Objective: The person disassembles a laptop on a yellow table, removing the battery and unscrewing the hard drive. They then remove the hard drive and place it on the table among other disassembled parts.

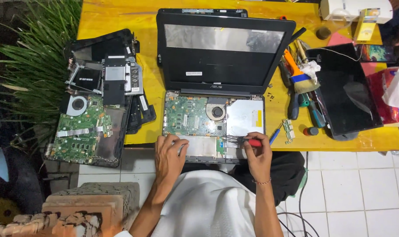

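An opened black laptop (221, 57) lies on the yellow table (116, 17), its green circuit board (188, 116) and round fan (217, 112) exposed. My left hand (171, 153) rests flat on the laptop's front left corner. My right hand (258, 153) grips a red-handled screwdriver (252, 141), whose metal shaft points left onto the base near the front edge.
A second dismantled laptop with a green board (83, 127) and stacked parts (116, 79) sits on the left. Screwdrivers and a brush (300, 79) lie right of the laptop, beside a loose dark screen panel (346, 90). A plant (32, 57) and bricks (89, 202) stand at left.
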